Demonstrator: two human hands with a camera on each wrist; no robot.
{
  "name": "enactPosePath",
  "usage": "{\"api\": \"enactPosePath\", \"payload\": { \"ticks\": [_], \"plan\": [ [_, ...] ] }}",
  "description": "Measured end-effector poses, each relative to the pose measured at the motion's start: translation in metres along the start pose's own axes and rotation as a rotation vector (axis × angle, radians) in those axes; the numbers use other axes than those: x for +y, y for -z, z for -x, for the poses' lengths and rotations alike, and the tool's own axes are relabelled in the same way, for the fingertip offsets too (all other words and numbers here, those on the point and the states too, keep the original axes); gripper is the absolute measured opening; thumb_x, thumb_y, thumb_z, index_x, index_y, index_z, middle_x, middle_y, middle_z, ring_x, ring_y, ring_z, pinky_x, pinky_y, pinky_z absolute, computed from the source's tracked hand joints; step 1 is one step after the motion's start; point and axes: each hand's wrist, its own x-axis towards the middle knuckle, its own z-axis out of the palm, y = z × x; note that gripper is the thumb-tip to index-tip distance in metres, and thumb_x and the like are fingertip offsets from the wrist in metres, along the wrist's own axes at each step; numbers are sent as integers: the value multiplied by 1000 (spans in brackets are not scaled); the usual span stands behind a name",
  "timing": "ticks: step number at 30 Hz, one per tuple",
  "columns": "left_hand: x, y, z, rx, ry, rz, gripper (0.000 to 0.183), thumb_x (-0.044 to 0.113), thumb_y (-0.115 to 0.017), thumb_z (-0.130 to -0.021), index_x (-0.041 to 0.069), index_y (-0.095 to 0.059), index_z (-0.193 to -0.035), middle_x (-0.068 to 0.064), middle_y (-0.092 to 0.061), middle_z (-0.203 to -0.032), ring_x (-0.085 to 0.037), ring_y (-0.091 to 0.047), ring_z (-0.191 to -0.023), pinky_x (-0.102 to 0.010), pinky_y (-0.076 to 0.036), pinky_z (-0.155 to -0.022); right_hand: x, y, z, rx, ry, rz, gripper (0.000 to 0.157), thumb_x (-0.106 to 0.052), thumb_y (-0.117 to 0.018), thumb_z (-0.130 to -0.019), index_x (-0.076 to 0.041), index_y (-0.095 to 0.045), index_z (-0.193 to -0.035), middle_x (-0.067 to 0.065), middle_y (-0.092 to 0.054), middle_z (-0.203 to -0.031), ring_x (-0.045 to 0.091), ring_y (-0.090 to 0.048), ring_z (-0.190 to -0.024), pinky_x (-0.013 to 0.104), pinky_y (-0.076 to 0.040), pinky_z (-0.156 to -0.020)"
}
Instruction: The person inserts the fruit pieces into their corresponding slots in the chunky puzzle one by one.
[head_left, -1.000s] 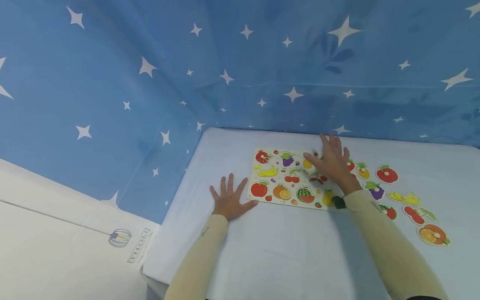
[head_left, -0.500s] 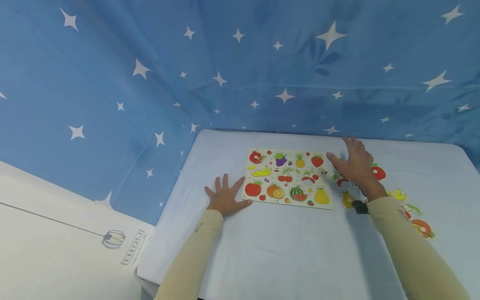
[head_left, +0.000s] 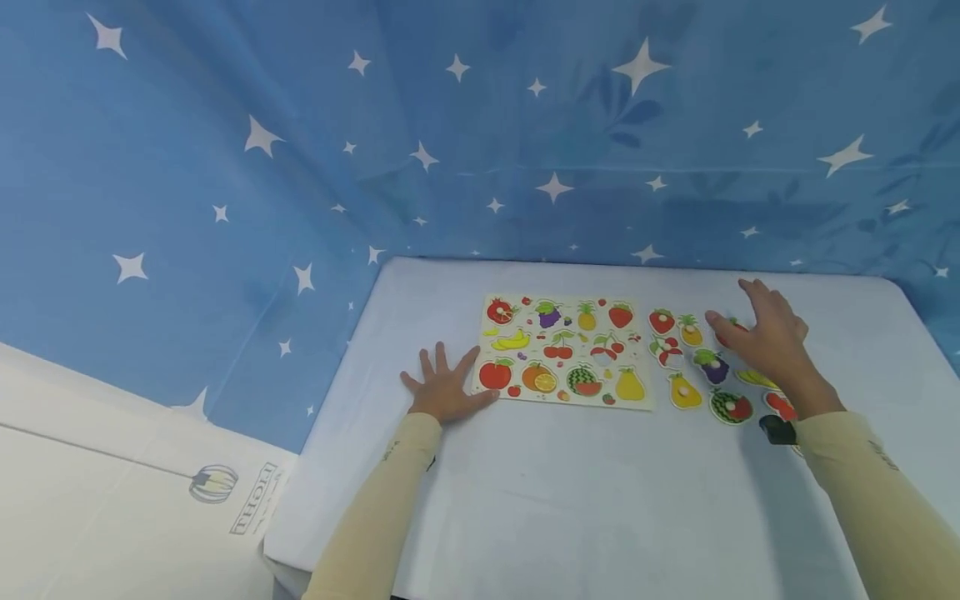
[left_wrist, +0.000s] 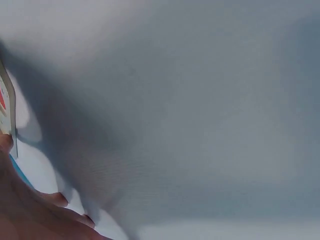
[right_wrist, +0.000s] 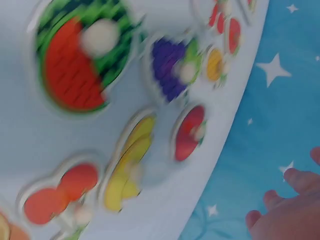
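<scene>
My left hand (head_left: 444, 390) lies with fingers spread on the table at the left edge of a fruit puzzle board (head_left: 568, 397), its thumb at the lower left corner. In the left wrist view, some fingers (left_wrist: 55, 199) and a sliver of the board (left_wrist: 9, 107) show. My right hand (head_left: 772, 337) hangs over loose knobbed fruit pieces, fingers loosely extended, holding nothing. Partly beneath it are an apple piece (right_wrist: 190, 132), a banana piece (head_left: 756, 378) and a cherry piece (right_wrist: 60, 192). Nearer the board lie grape (head_left: 711, 367), watermelon (head_left: 731, 407) and pear (head_left: 684, 392) pieces.
Strawberry (head_left: 662, 322) and pineapple (head_left: 690, 331) pieces lie just right of the board. A white cloth covers the table (head_left: 555, 500). Behind and to the left rises a blue star-patterned curtain (head_left: 480, 125). An orange piece (right_wrist: 12, 231) peeks in at the right wrist view's corner.
My right hand has moved right, from over the board's right part to over the loose pieces. The left hand keeps its place beside the board. The head view has shifted slightly right.
</scene>
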Motion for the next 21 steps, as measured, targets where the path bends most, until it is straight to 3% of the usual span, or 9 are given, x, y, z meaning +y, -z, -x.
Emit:
{"api": "enactPosePath", "payload": {
  "ticks": [7,13,21],
  "plan": [
    [0,2,-3,-54,35,11,97,74,-66,-90,41,-25,-171,-22,3,-178,-53,5,-160,-87,-3,-113,14,4,17,-36,-48,11,94,-49,-66,-105,2,-18,-168,44,-20,-163,64,-6,-153,86,-4,-113],
    [2,5,-2,-56,31,23,97,73,-66,-91,41,-24,-171,-22,4,-178,-53,6,-159,-86,-2,-113,20,1,31,-74,-55,-38,90,-43,-70,-105,1,-23,-168,43,-27,-161,67,-7,-150,89,-6,-110],
    [4,5,1,-42,14,27,96,71,-67,-92,40,-24,-172,-23,3,-178,-53,5,-160,-86,-2,-113,31,-11,41,-101,-40,-99,77,-31,-73,-104,3,-35,-163,38,-48,-148,66,-18,-140,88,-21,-101]
  ]
}}
